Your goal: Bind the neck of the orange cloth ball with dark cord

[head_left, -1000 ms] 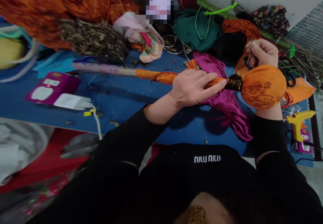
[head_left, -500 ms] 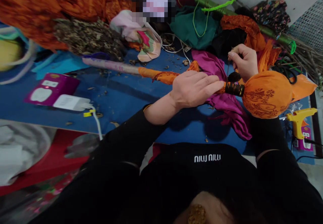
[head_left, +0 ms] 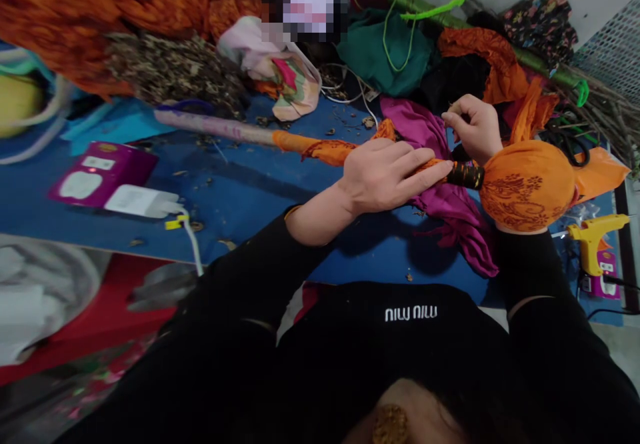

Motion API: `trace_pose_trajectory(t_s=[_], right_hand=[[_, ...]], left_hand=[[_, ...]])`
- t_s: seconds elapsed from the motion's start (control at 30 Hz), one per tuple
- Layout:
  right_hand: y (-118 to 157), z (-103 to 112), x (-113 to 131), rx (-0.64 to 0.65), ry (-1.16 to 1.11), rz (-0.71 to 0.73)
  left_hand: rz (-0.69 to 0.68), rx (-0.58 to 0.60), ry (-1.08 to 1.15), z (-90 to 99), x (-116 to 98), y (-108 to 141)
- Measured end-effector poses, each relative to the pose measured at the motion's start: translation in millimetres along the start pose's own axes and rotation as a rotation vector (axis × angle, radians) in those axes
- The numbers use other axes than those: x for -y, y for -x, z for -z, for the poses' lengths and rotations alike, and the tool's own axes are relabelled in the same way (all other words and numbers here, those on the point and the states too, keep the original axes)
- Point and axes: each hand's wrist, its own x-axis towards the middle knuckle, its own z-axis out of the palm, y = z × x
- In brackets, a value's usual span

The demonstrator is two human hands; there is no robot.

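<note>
Stick (head_left: 215, 127) runs across the middle of the head view, sloping slightly down to the right, with your left hand (head_left: 377, 174) gripping it, palm down and fingers laid along it. Orange cloth (head_left: 320, 152) wraps the stick to the left of that hand; just past your fingertips a dark band (head_left: 466, 177) circles the neck of a round orange bundle (head_left: 530, 184), right of centre in the frame. Your right hand (head_left: 475, 127) is beside the bundle, above the band in the frame, its thumb and fingers bent close together; I cannot tell whether you pinch anything between them. Purple cloth (head_left: 473, 247) lies beneath the stick on the blue table (head_left: 240, 211). You have a yellow glue gun (head_left: 593, 244) near the right edge, a purple socket box (head_left: 105, 174) at middle left, green cloth (head_left: 387, 61) at top centre, and an orange cloth heap (head_left: 75, 17) at upper left.
</note>
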Motion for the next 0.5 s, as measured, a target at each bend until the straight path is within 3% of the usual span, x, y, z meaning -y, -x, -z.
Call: trace_pose_trajectory(t_s=[0.17,0.37,0.5], right_hand=[[0,-3,-8,0.029,-0.013,0.033],[-12,-2,-17,0.181,0.046,-0.096],[-10,10,-1,0.18,-0.082,0.077]], left_hand=[[0.029,-0.023,-0.036,-1.0,-2,-2],[0.122,-0.086,-0.026,-1.2,-1,-5],[0.161,-0.112,-0.076,-1.1,0,-7]])
